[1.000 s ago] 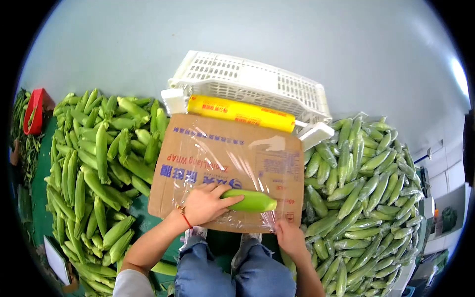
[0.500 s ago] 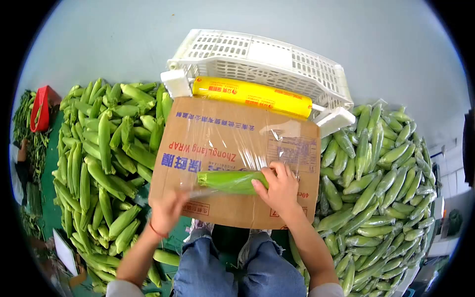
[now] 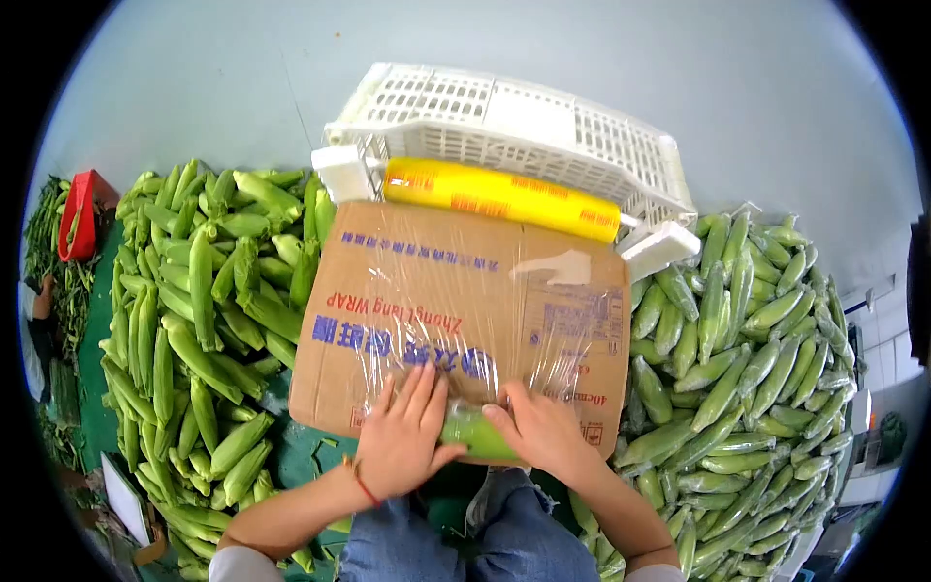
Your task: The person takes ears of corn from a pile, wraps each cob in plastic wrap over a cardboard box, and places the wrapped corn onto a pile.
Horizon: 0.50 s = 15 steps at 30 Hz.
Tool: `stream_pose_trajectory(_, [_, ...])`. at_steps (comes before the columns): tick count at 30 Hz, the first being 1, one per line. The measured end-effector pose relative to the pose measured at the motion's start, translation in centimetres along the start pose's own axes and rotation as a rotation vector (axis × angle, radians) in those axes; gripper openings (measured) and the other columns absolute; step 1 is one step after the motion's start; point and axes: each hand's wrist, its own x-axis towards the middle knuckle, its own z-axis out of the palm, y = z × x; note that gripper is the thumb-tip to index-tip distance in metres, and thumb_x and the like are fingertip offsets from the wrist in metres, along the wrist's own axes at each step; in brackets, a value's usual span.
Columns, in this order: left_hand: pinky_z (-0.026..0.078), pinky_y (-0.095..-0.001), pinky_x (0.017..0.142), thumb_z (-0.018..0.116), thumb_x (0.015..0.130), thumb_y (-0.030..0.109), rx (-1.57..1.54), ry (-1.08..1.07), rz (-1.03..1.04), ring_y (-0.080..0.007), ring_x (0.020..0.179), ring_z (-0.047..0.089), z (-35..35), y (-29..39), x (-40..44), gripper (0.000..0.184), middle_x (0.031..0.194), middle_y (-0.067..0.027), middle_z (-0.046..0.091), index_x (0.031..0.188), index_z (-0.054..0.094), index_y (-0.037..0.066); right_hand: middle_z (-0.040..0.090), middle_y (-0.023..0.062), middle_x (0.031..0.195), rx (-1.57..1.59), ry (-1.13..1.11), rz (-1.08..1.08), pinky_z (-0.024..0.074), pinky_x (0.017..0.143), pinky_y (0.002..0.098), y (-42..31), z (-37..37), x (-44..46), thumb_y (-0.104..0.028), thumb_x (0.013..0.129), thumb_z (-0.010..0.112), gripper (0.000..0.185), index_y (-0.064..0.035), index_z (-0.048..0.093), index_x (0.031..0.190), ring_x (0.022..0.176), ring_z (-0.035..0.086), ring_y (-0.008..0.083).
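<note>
A green ear of corn [image 3: 475, 433] in its husk lies near the front edge of the cardboard box [image 3: 407, 260], with clear plastic wrap [image 3: 529, 369] over it and the box. My left hand [image 3: 402, 432] rests at the corn's left end, fingers stretched flat on the film and thumb against the husk. At the other end, my right hand [image 3: 545, 432] grips the corn, its thumb and fingers around that end. Behind the box, the film comes off a yellow roll [image 3: 499, 199]. Both ends of the corn are partly hidden by my hands.
Unwrapped corn [image 3: 204, 320] is heaped on the left, and film-wrapped corn [image 3: 737, 388] on the right. An upturned white plastic crate [image 3: 524, 116] stands behind the roll, with white blocks [image 3: 659, 249] at the roll's ends. A red object [image 3: 81, 215] sits at far left.
The corn has moved toward me, to the box's front edge, and film now covers it. My left hand has come in from the left and flattened beside it; my right hand has moved down with it.
</note>
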Motion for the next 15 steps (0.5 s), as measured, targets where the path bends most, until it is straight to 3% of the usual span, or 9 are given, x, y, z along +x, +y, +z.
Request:
stream_pose_trajectory(2, [0.025, -0.0472, 0.114, 0.06, 0.085, 0.049, 0.069, 0.133, 0.022, -0.0392, 0.138, 0.034, 1.2, -2.1, 3.6, 0.083, 0.144, -0.029, 0.038, 0.137, 0.039, -0.011, 0.059, 0.0167, 0.118, -0.069, 0.398, -0.265, 0.0463, 0.092, 0.0493, 0.5, 0.8, -1.0, -0.046, 0.087, 0.062, 0.049, -0.0082, 0.056, 0.118, 0.103, 0.059, 0.0359])
stream_pose_trajectory(3, [0.026, -0.0461, 0.114, 0.064, 0.083, 0.044, 0.039, 0.194, 0.023, -0.0389, 0.139, 0.032, 1.6, -3.9, 6.4, 0.083, 0.146, -0.0301, 0.035, 0.138, 0.036, -0.011, 0.047, 0.0136, 0.131, -0.128, 0.46, -0.479, 0.0387, 0.099, 0.0486, 0.8, 0.6, -0.3, -0.044, 0.078, 0.071, 0.06, -0.0094, 0.054, 0.125, 0.113, 0.05, 0.0326])
stream_pose_trajectory(4, [0.027, -0.045, 0.114, 0.068, 0.08, 0.038, 0.015, 0.263, 0.03, -0.0385, 0.14, 0.031, 1.7, -5.7, 9.6, 0.084, 0.147, -0.0312, 0.031, 0.14, 0.034, -0.011, 0.05, 0.0131, 0.126, -0.18, 0.476, -0.514, 0.0415, 0.095, 0.0477, 1.1, 0.5, 1.1, -0.043, 0.076, 0.073, 0.062, -0.0093, 0.054, 0.124, 0.109, 0.053, 0.0323])
stream_pose_trajectory(6, [0.029, -0.0402, 0.114, 0.071, 0.078, 0.028, 0.001, -0.071, 0.057, -0.0392, 0.141, 0.028, 1.2, -8.4, 15.1, 0.085, 0.15, -0.0316, 0.025, 0.14, 0.029, -0.013, 0.057, 0.0122, 0.115, -0.297, 0.518, -0.58, 0.0471, 0.087, 0.0458, 1.9, -0.2, 4.3, -0.043, 0.07, 0.077, 0.064, -0.0092, 0.054, 0.12, 0.101, 0.058, 0.0317])
stream_pose_trajectory(8, [0.029, -0.0396, 0.114, 0.072, 0.077, 0.028, 0.076, -0.199, 0.066, -0.0397, 0.141, 0.027, 1.1, -9.1, 18.3, 0.088, 0.151, -0.0319, 0.022, 0.14, 0.028, -0.014, 0.06, 0.0113, 0.104, -0.306, 0.373, -0.527, 0.0501, 0.079, 0.044, 2.6, -1.4, 7.8, -0.041, 0.067, 0.078, 0.064, -0.0093, 0.054, 0.118, 0.093, 0.061, 0.0308])
stream_pose_trajectory(12, [0.032, -0.0409, 0.114, 0.078, 0.074, 0.033, 0.058, -0.394, 0.035, -0.0401, 0.142, 0.024, 0.1, -8.0, 17.9, 0.099, 0.152, -0.0312, 0.02, 0.142, 0.024, -0.014, 0.063, 0.01, 0.089, -0.13, 0.192, -0.536, 0.0529, 0.066, 0.0406, 1.8, -0.7, 4.1, -0.041, 0.066, 0.078, 0.061, -0.0091, 0.055, 0.113, 0.082, 0.065, 0.0293])
stream_pose_trajectory(15, [0.037, -0.0405, 0.11, 0.078, 0.074, 0.033, -0.001, -0.263, 0.061, -0.0378, 0.138, 0.034, 1.4, -8.8, 17.2, 0.092, 0.148, -0.0281, 0.031, 0.141, 0.032, -0.011, 0.064, 0.0138, 0.086, -0.01, -0.132, -0.51, 0.0527, 0.066, 0.0417, 1.7, -2.0, -1.9, -0.049, 0.068, 0.073, 0.059, -0.0085, 0.058, 0.108, 0.077, 0.066, 0.0323])
